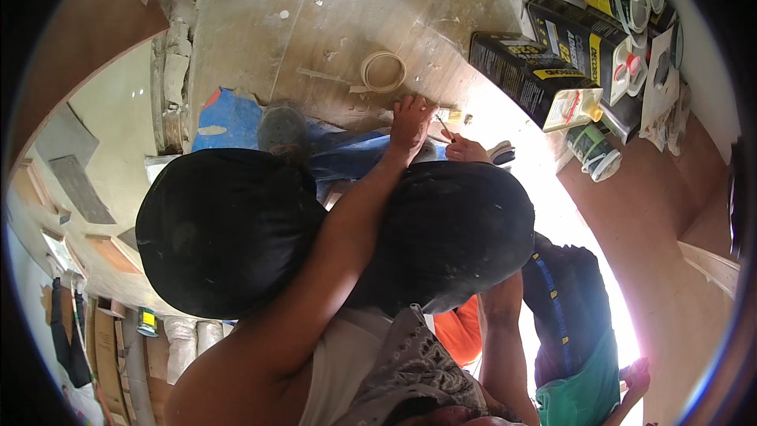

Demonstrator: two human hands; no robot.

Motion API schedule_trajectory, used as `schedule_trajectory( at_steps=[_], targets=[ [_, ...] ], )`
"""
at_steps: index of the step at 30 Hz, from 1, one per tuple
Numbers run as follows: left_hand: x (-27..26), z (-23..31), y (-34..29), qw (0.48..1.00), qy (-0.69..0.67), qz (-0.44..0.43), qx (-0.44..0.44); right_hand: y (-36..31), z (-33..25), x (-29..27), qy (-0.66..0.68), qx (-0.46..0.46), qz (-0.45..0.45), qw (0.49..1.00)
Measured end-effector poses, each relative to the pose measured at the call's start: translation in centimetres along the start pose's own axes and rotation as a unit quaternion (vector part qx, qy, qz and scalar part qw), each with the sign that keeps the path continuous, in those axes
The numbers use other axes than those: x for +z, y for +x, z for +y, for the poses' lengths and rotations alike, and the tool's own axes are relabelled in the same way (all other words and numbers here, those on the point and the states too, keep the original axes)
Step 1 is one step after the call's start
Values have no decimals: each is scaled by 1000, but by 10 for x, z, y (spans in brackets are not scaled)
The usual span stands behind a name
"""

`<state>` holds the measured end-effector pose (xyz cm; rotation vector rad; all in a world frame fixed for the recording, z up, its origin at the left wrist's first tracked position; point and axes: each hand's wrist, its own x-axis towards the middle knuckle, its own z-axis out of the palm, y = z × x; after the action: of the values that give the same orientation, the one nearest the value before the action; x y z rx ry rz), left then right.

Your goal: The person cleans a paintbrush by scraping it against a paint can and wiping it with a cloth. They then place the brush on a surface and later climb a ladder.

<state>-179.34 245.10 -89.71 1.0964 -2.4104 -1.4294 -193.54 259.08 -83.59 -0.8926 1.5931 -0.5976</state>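
My left hand (412,122) reaches down to the wooden floor beyond my knees, its fingers bent and close together. Whatever lies under its fingertips is too small to make out. Just to its right, my right hand (467,148) is closed around a thin, dark-tipped tool (446,132) that points up toward the left fingers. By the tool's tip sits a small yellowish piece (453,116) whose kind I cannot tell. A coil of beige flat strip (384,71) lies on the floor beyond my left hand.
Black and yellow metal cans (530,71) stand at the right, with a green and white tub (593,152) near them. A blue sheet (226,120) lies by my shoe (284,131). Another person's dark-clad leg (564,300) is close on my right. Grey flat pieces (80,188) lie at left.
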Motion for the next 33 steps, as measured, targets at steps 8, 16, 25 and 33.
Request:
schedule_trajectory(
  at_steps=[8,16,25,33],
  targets=[
    [8,-13,-3,999,27,11,-26,32,-72,29,-69,425,96,898],
    [2,-3,-2,1000,-5,18,-15,40,-78,41,-439,314,48,841],
    [4,-11,3,1000,-4,-4,0,21,-29,20,215,328,142,909],
    [13,16,-3,996,75,-43,0,13,-73,47,274,393,238,845]
  ],
)
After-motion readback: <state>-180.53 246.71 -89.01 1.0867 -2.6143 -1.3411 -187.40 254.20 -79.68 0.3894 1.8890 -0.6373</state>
